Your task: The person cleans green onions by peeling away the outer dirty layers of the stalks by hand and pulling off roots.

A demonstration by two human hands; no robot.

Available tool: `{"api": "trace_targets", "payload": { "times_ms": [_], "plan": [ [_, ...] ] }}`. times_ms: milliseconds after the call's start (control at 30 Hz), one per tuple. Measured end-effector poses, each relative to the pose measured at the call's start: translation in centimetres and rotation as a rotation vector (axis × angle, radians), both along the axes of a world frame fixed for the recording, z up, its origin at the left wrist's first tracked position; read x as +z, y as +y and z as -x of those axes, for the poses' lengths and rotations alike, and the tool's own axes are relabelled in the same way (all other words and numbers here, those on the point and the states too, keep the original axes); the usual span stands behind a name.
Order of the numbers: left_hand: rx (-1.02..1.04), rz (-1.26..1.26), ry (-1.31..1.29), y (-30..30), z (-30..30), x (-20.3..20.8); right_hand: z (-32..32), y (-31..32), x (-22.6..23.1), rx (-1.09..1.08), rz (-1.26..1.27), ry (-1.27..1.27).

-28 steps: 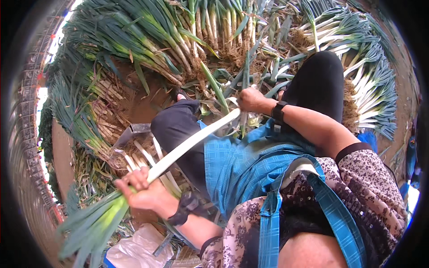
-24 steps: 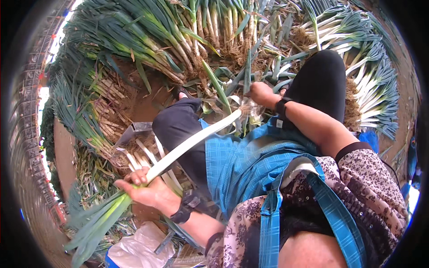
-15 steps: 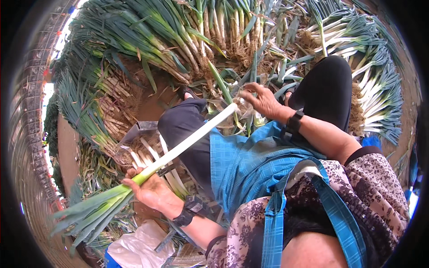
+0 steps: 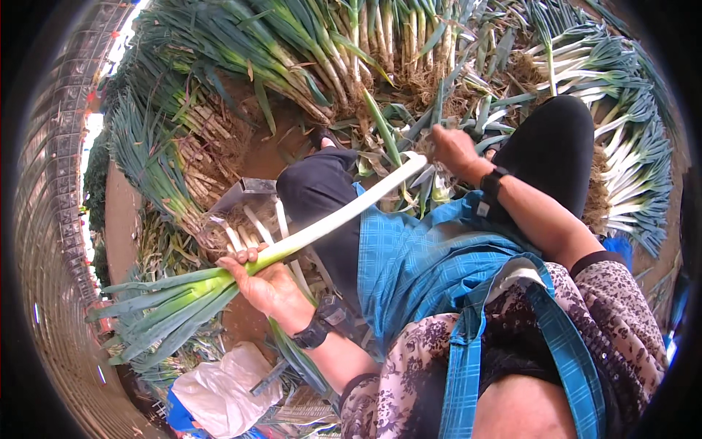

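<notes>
A: Where've we got room?
B: Ctr.: open space above our apron [image 4: 417, 245], btwn our forearms [image 4: 537, 212]. But the held leek [image 4: 351, 212] bars it diag. fwd-L, running from our L hand [image 4: 267, 285] twd our R hand [image 4: 455, 152].
A: Fwd-L?
B: Patch of brown floor [image 4: 284, 150] btwn the L leek pile [image 4: 212, 121] & our L knee [image 4: 303, 179]; grey metal piece [image 4: 254, 187] stands at its near end.
A: & R?
B: Our R knee [image 4: 556, 132] rises near our R hand, w/ white-stalked leeks [image 4: 625, 172] beyond.

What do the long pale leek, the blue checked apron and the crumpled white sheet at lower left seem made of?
Long pale leek: fresh plant, its shaft smooth with a slight sheen. Blue checked apron: matte cloth, perhaps cotton, gathered in soft folds. Crumpled white sheet: probably thin plastic, its creases faintly shiny.
</notes>
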State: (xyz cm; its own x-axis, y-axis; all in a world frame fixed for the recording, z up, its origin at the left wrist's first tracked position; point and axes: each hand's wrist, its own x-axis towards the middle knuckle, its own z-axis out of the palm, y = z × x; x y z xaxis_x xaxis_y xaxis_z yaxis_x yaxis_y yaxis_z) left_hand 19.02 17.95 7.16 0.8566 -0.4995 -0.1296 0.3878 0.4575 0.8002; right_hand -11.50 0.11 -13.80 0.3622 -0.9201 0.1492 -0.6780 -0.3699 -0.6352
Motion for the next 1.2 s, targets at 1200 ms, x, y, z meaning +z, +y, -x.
{"api": "trace_targets", "payload": {
  "times_ms": [1200],
  "plan": [
    [-0.003, 0.099, -0.215, 1.9, -1.6, 1.9, -3.6, 0.1, 5.1, 0.365, -0.064, 0.392]
  ]
}}
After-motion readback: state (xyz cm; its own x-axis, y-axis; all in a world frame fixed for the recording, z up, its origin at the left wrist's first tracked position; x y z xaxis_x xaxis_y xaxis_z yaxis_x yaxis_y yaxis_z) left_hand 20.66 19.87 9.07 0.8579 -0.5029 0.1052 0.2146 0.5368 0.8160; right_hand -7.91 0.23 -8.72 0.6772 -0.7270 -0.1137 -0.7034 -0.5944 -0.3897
